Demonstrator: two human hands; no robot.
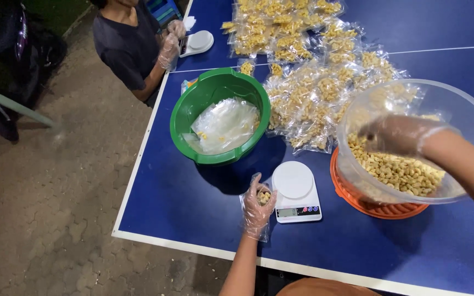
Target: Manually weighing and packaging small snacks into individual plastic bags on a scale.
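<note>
Clear tub point(467, 109) veils right hand point(399, 134) | left hand point(257, 208) grip: small bag point(263, 197)

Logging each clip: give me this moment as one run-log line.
left hand: gloved, holds small clear bag of snacks beside white kitchen scale | right hand: gloved, inside clear plastic tub of snacks | green plastic bowl: empty bags

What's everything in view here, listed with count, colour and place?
table: one, blue, under everything
green bowl: one, holds clear bags, table left
clear tub: one, holds yellow snacks, on orange lid, right
orange lid: one, under tub
scale: one, white, front centre
second scale: one, white, far left
filled bags: many, clear with yellow snacks, table back
co-worker: one, dark shirt, gloved, far left
left hand: gloved, holds small bag by scale
right hand: gloved, in tub
</note>
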